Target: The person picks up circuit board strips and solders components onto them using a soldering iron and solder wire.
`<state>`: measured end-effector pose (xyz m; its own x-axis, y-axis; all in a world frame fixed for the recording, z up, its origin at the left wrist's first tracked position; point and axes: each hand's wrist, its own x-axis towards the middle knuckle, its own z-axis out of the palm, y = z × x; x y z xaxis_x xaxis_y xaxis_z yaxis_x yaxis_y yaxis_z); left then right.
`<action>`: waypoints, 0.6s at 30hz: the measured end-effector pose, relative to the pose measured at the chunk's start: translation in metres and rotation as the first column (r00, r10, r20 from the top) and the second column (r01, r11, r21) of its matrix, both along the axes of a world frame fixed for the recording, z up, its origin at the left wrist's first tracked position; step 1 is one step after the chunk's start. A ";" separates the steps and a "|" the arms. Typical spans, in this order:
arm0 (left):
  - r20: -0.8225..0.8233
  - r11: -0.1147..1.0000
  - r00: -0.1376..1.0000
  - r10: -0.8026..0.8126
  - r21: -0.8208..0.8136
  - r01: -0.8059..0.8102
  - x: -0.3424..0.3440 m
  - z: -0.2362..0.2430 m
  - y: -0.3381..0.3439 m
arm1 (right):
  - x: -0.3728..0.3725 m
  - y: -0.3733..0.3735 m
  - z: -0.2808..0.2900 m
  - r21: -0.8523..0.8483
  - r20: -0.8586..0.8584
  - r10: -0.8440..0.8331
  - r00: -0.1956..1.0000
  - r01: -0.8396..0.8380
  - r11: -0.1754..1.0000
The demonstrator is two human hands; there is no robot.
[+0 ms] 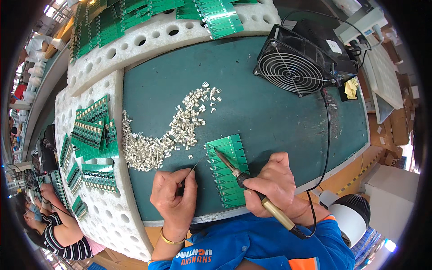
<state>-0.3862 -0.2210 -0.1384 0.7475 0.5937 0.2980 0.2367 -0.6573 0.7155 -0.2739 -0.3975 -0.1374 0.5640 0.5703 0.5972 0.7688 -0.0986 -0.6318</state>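
Resting on the dark green work surface (279, 121), a green circuit board (229, 180) is placed between the two hands, close to the near edge. A soldering iron (271, 208) is grasped by its handle in the closed fingers of the right hand (275, 183), its tip brought over the board's far left part; whether contact is made there cannot be told. A thin wire (196, 165) is pinched between thumb and fingers of the left hand (174, 195) and pointed toward the board's left edge. Beyond that hand, small white connectors (148, 153) are heaped in a curve. At left, populated boards (90, 132) are supported on perforated white foam (101, 209). A black fan (292, 72) is stationed at far right.
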 end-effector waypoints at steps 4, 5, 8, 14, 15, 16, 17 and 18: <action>0.017 1.000 1.000 -0.001 0.005 0.001 -0.001 0.000 -0.002 | -0.001 -0.001 0.000 0.030 -0.015 0.007 1.000 -0.007 1.000; 0.019 1.000 1.000 0.001 0.007 -0.001 -0.001 0.000 -0.002 | -0.001 -0.001 -0.001 0.051 -0.019 0.009 1.000 -0.008 0.999; 0.039 1.000 0.999 -0.002 0.009 0.002 -0.002 0.000 -0.004 | -0.002 -0.003 0.000 0.059 -0.021 0.028 0.999 -0.026 0.998; 0.062 0.999 0.998 -0.015 0.048 0.012 -0.004 -0.002 -0.008 | -0.006 -0.004 -0.001 0.057 -0.014 0.031 0.999 -0.030 0.998; 0.054 0.999 0.998 -0.013 0.046 0.010 -0.005 -0.002 -0.009 | -0.007 -0.004 -0.002 0.058 -0.012 0.034 0.999 -0.034 0.998; 0.045 0.999 0.999 -0.011 0.044 0.009 -0.005 -0.002 -0.009 | -0.007 -0.004 -0.002 0.058 -0.010 0.030 1.000 -0.029 0.998; 0.047 0.999 0.999 -0.009 0.044 0.007 -0.005 -0.002 -0.010 | -0.007 -0.004 -0.002 0.059 -0.008 0.024 1.000 -0.024 0.998; 0.053 0.999 0.998 -0.014 0.039 0.012 -0.005 -0.002 -0.010 | -0.007 -0.004 -0.002 0.059 -0.007 0.025 1.000 -0.025 0.998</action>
<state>-0.3908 -0.2311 -0.1399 0.7377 0.5709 0.3603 0.1901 -0.6878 0.7006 -0.2812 -0.4014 -0.1396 0.5543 0.5481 0.6263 0.7659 -0.0415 -0.6416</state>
